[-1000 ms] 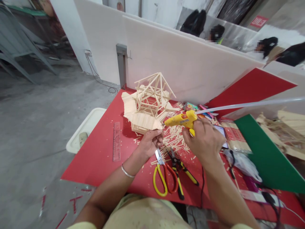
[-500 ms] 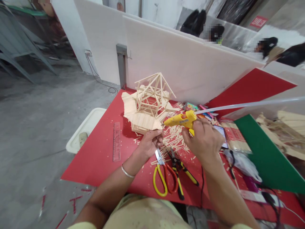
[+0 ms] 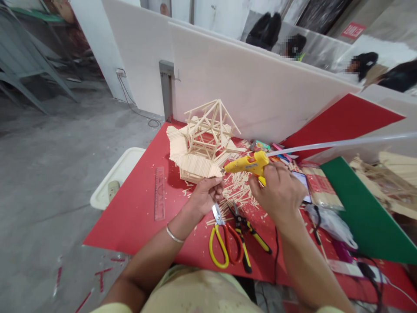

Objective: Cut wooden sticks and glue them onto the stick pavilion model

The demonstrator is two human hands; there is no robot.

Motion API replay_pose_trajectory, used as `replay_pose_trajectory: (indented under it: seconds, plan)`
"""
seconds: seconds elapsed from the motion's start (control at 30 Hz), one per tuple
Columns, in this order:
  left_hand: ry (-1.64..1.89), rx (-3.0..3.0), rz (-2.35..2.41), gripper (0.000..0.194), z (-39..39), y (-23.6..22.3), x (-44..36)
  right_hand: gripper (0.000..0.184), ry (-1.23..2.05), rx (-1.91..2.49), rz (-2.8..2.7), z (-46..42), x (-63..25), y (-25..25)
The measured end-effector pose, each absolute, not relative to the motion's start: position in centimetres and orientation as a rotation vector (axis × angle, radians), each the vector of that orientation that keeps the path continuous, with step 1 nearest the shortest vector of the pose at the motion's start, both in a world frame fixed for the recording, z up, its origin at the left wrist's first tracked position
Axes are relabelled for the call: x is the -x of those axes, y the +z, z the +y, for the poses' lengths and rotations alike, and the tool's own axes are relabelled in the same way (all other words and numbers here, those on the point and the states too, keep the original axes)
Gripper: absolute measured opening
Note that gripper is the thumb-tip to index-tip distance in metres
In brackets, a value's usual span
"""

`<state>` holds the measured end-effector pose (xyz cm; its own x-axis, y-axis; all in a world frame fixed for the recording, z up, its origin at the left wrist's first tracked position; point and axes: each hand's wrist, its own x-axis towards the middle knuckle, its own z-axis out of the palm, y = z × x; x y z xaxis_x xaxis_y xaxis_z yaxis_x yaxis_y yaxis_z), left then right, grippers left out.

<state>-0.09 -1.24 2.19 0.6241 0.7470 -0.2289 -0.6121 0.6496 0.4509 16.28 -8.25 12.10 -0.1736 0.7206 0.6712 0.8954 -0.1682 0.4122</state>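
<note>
A model building of thin wooden sticks [image 3: 195,165] stands on the red tabletop, its lower roof covered in close rows of sticks and its upper roof a bare frame. My left hand [image 3: 208,191] is closed in a pinch at the near right corner of the lower roof; what its fingers hold is too small to make out. My right hand [image 3: 280,189] grips a yellow glue gun [image 3: 247,164], whose nozzle points left, close to that roof corner and just above my left fingertips. A long clear glue stick [image 3: 325,144] runs out of the gun's back.
Scissors [image 3: 224,241] with yellow and red handles and black-yellow pliers [image 3: 246,232] lie near the front edge. Loose sticks [image 3: 239,191] are scattered beside the model. A clear ruler [image 3: 159,193] lies left; a phone [image 3: 302,184] and a plastic bag [image 3: 332,226] lie right.
</note>
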Motion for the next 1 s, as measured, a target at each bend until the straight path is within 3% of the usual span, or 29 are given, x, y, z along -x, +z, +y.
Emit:
replay_pose_trajectory:
  seconds: [0.7, 1.0]
  plan:
    - [0.804, -0.358, 0.432, 0.021, -1.28, 2.39, 0.05, 0.028, -1.322, 1.813, -1.872, -8.18, -16.29, 12.23]
    - [0.813, -0.346, 0.444, 0.021, -1.24, 2.74, 0.07, 0.036, -1.090, 1.979, -1.869, -8.53, -16.69, 11.72]
